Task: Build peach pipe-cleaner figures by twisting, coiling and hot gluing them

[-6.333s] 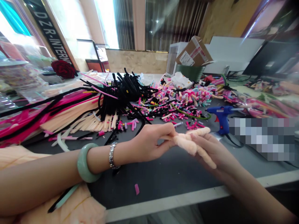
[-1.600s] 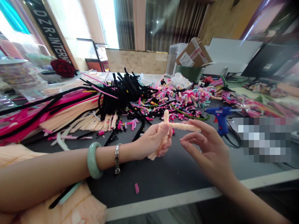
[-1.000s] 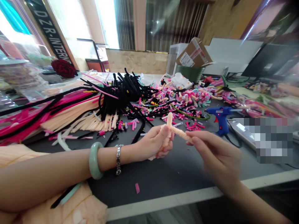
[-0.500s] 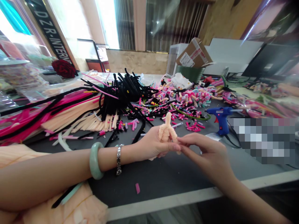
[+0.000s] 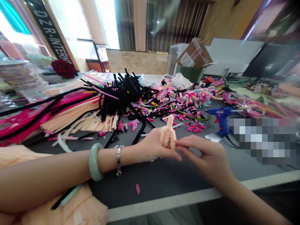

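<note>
A cream-coloured figure of twisted pipe cleaners (image 5: 168, 135) stands upright in my left hand (image 5: 153, 145), with one straight stub pointing up. My left hand is closed around its lower part, the thumb stretched out below it to the right. A green bangle (image 5: 96, 162) and a silver bracelet (image 5: 119, 161) are on that forearm. My right hand (image 5: 203, 153) pinches with thumb and fingertips at the figure's right side, touching its lower edge. The figure's underside is hidden by my left hand.
Bundled cream pipe cleaners (image 5: 72, 115) and black ones (image 5: 126, 90) lie left and behind. Many small coloured cut pieces (image 5: 194, 93) are heaped at the back. A blue glue gun (image 5: 221, 120) stands at right, a pink scrap (image 5: 137, 189) near the front edge.
My left thumb has lifted off and lowered away from the figure. The figure has turned slightly, its side strand pressed closer in. My right fingertips have shifted a little left.
</note>
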Demonstrator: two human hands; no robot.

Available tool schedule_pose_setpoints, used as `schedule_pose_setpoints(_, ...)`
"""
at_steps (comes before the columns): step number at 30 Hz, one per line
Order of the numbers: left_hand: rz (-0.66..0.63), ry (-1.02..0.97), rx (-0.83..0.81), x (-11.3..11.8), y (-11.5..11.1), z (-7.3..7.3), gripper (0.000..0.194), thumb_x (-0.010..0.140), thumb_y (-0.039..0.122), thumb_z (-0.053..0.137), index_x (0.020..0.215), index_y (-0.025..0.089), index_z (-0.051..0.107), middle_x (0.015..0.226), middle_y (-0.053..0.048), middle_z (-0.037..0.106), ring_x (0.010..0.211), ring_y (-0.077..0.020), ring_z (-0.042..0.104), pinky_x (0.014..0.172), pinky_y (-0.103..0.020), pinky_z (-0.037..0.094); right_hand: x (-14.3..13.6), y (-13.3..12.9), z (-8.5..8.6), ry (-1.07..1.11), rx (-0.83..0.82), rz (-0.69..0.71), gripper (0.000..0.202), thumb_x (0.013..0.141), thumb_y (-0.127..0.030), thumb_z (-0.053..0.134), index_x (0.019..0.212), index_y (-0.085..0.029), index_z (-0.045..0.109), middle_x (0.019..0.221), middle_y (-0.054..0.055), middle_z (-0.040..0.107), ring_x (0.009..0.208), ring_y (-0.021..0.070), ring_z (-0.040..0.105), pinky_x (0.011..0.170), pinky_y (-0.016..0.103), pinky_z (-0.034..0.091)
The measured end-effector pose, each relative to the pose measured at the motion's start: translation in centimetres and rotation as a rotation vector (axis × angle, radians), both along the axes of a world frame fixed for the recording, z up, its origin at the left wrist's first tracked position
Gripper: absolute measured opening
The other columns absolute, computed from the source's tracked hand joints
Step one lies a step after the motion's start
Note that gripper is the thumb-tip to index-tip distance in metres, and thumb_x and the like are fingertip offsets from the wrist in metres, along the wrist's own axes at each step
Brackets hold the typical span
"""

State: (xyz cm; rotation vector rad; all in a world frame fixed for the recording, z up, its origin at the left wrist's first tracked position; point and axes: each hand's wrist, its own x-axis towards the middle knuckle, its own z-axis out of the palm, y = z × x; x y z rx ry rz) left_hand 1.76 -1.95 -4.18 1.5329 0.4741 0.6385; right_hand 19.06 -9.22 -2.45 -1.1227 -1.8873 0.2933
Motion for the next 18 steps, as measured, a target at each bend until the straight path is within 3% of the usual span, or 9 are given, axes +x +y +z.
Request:
schedule_pose_setpoints(9, 0.064, -0.022, 0.065, 0.3, -0.1, 0.3, 0.033, 0.063, 0.015, 0.079, 0.079, 0.013, 0.050, 0.067, 0.006, 0.053, 0.063, -0.0050, 0.050, 0.061, -0.017, 0.041, 0.0, 0.1, -0.1, 0.001, 0.028, 0.022, 0.014, 0.080, -0.011, 0.064, 0.087, -0.021, 0.072, 0.083, -0.002, 0.074, 0.074, 0.0085, 0.066, 0.069, 0.018, 0.050)
schedule_pose_setpoints(13, -0.047, -0.021, -0.018, 0.4, -0.4, 0.8, 0.025, 0.072, 0.019, 0.072, 0.080, 0.013, 0.048, 0.065, 0.003, 0.059, 0.062, -0.0090, 0.059, 0.062, -0.021, 0.048, 0.0, 0.1, -0.1, -0.004, 0.024, 0.023, 0.012, 0.081, -0.013, 0.064, 0.086, -0.021, 0.071, 0.079, -0.003, 0.073, 0.073, 0.0079, 0.065, 0.069, 0.017, 0.050)
schedule_pose_setpoints(18, -0.109, 0.060, -0.019, 0.2, -0.6, 0.9, 0.017, 0.078, 0.018, 0.064, 0.081, 0.014, 0.047, 0.055, 0.004, 0.055, 0.046, -0.0078, 0.055, 0.044, -0.017, 0.046, -0.1, 0.0, -0.1, -0.020, 0.035, -0.032, 0.009, 0.077, -0.013, 0.068, 0.079, -0.022, 0.069, 0.077, -0.005, 0.072, 0.069, 0.0067, 0.064, 0.066, 0.016, 0.048)
